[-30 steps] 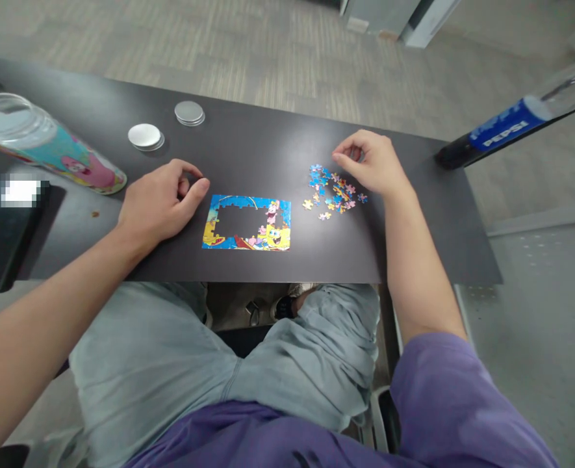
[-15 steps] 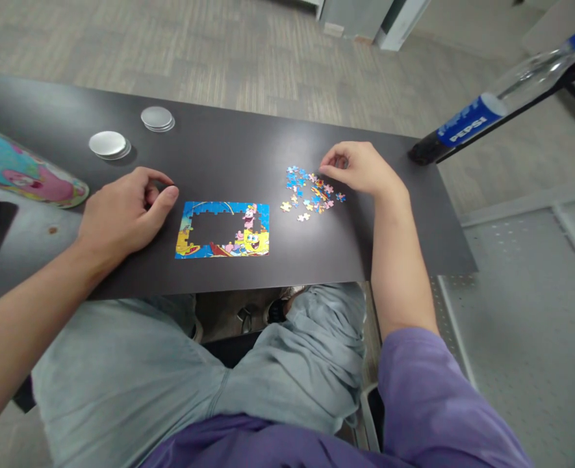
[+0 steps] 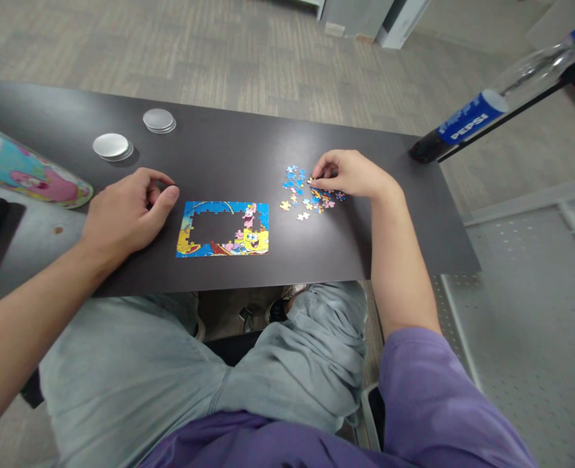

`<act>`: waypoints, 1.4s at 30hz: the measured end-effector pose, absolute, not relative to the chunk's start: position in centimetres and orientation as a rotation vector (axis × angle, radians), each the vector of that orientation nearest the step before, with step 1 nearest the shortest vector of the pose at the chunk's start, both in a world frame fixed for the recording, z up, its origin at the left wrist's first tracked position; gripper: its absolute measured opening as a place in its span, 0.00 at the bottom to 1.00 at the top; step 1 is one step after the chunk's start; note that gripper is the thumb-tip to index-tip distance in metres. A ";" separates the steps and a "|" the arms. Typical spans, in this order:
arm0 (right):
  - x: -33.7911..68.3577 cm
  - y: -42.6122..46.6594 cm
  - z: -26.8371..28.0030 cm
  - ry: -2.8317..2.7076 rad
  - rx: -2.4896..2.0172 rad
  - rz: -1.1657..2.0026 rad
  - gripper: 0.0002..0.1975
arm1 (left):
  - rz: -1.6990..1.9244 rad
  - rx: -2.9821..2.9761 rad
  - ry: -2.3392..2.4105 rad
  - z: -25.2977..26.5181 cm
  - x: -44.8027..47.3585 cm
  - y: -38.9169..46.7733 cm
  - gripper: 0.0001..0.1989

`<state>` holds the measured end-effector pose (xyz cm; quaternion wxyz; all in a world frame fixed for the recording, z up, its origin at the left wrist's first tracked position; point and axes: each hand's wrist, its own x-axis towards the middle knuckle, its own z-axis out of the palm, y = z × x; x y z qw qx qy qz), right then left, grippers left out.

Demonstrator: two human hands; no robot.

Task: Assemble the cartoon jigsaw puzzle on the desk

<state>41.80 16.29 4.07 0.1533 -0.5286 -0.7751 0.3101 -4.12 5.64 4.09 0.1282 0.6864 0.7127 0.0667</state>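
My right hand (image 3: 353,172) is at the loose pieces (image 3: 301,184), just right of the frame's centre. Thumb and fingers are drawn nearly together over the pile; I can't tell whether they pinch 1 piece or only touch it. My left hand (image 3: 121,207) lies loosely curled on the table (image 3: 316,253), left of centre, holding nothing, just beside the puzzle (image 3: 255,243). That lies near the middle of the frame, its border joined around a gap. The pieces look like thin card: I'd expect them light, fairly stiff and slick, with knobs that could bend. I'd take each by 2 opposite edges; lifting the joined border by 1 corner could break it apart.
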 end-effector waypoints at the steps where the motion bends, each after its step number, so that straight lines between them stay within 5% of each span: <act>1: 41.8 16.3 4.0 -2.211 -1.502 0.926 0.16 | 0.193 1.998 2.064 4.1 -4.1 5.6 0.34; 11: 40.8 15.7 4.5 -2.141 -1.353 1.068 0.23 | 0.230 2.007 2.037 4.0 -4.3 5.7 0.33; 22: 35.9 14.3 4.6 -1.978 -1.111 1.282 0.42 | 0.321 1.993 1.995 3.7 -4.4 5.6 0.33; 29: 33.7 13.8 3.5 -1.992 -1.082 1.366 0.30 | 0.467 1.984 1.971 2.1 -5.1 6.2 0.26; 42: 27.8 11.6 2.6 -1.921 -0.813 1.481 0.18 | 0.514 2.053 1.937 1.6 -5.1 6.3 0.28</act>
